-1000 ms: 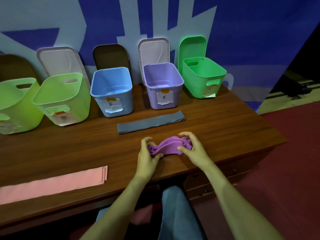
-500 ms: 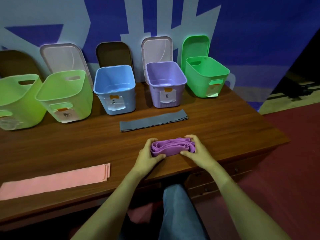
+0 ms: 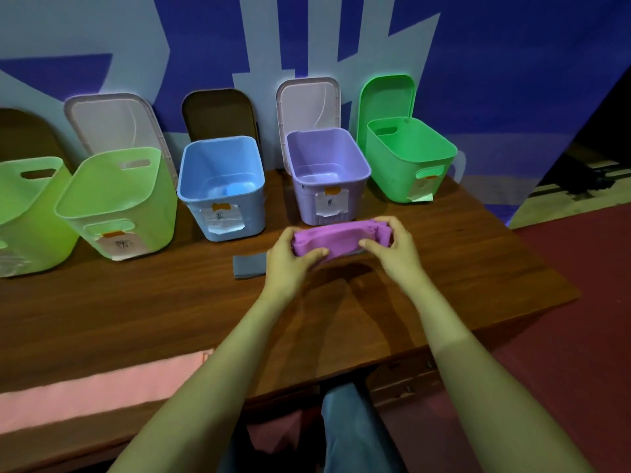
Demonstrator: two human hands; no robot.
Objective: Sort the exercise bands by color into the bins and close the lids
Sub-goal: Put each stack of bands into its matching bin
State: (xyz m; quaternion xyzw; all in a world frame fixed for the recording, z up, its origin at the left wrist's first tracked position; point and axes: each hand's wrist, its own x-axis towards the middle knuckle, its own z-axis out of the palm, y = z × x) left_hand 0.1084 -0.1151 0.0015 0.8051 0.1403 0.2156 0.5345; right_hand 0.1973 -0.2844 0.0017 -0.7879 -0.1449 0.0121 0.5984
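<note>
A folded purple band (image 3: 336, 238) is held above the table, just in front of the open purple bin (image 3: 327, 175). My left hand (image 3: 290, 261) grips its left end and my right hand (image 3: 392, 247) grips its right end. Beneath my hands lies a grey band (image 3: 249, 265), mostly hidden. A pink band (image 3: 102, 390) lies flat near the front left table edge. The bins stand in a row with lids up: two lime bins (image 3: 116, 203) (image 3: 24, 216), a blue bin (image 3: 222, 186) and a green bin (image 3: 409, 158).
The wooden table (image 3: 461, 268) ends close to the right of the green bin, with red floor (image 3: 573, 319) beyond. The lids lean back against a blue and pale wall behind the bins. My knees are under the front edge.
Both hands have lifted the folded purple band off the table and carried it forward, over the grey band, toward the purple bin.
</note>
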